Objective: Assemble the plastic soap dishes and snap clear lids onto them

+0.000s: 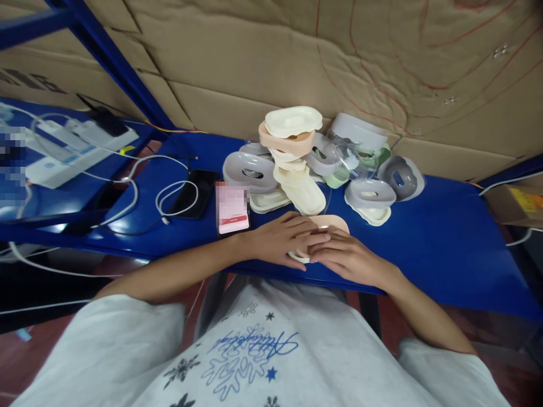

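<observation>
A peach soap dish (335, 222) with a cream tray (300, 257) at its near side lies close to the front edge of the blue table, under both hands. My left hand (288, 237) reaches over it from the left, fingers across the top and thumb by the near rim. From the right, my right hand (345, 254) closes over the dish, its fingers overlapping those of the left hand. Much of the dish is covered by the hands. Just behind stands a stack of cream trays (307, 195) topped by a peach dish (288, 139) and another cream tray (293, 120).
Grey soap dishes (250, 169) and a grey dish on a cream tray (369, 195) flank the stack. A lit phone (232, 212) lies left of my hands, near a dark phone (193, 198) and white cables. Further left is a power strip (80, 155). Cardboard (237, 62) walls the back.
</observation>
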`<state>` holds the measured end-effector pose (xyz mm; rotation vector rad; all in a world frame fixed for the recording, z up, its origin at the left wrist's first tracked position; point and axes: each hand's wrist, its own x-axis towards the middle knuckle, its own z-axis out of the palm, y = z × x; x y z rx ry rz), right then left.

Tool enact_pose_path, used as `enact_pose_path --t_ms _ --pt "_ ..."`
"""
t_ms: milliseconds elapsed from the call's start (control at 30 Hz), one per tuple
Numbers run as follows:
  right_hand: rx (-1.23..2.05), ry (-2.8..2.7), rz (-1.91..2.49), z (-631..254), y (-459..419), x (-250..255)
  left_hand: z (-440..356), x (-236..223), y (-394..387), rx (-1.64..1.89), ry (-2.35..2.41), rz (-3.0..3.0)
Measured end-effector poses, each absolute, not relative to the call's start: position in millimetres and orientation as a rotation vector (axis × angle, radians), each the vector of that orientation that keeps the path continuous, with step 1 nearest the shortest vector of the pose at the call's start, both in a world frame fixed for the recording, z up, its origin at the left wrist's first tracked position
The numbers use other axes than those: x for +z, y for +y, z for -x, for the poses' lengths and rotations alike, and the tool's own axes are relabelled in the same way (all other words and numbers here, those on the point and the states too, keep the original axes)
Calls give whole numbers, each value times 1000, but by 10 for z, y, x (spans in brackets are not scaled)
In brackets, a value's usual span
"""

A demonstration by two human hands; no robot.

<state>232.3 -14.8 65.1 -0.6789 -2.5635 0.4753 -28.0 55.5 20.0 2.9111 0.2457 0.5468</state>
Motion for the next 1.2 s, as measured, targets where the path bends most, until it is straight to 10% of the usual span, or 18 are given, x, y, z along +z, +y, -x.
enact_pose_path --t_ms 867,1200 --pt "-83 -2776 498 -2205 15 356 372 382 557 650 166 -2817" --pt "61 -2713 558 -2265 0 276 985 819 1062 616 1340 -2878"
